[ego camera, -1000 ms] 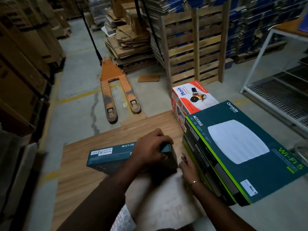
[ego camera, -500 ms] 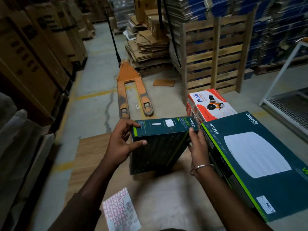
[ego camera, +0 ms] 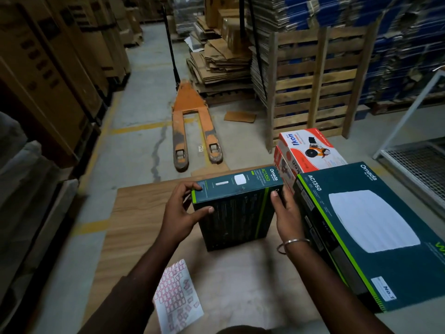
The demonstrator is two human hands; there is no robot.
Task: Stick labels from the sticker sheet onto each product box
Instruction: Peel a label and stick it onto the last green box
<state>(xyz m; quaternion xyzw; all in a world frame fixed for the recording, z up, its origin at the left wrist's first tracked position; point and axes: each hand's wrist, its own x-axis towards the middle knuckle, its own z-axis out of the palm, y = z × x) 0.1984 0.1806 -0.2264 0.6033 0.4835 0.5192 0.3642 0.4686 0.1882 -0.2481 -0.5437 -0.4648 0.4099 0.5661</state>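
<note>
A dark box (ego camera: 234, 213) stands up on its edge in the middle of the table (ego camera: 134, 208). The left hand (ego camera: 179, 213) grips its left side, thumb on the front and fingers curled over the top. The right hand (ego camera: 287, 213) holds its right side. The sticker sheet (ego camera: 177, 297) lies flat on the near part of the table. A big box (ego camera: 370, 232) lies on the right, with an orange box (ego camera: 310, 150) just beyond it.
</note>
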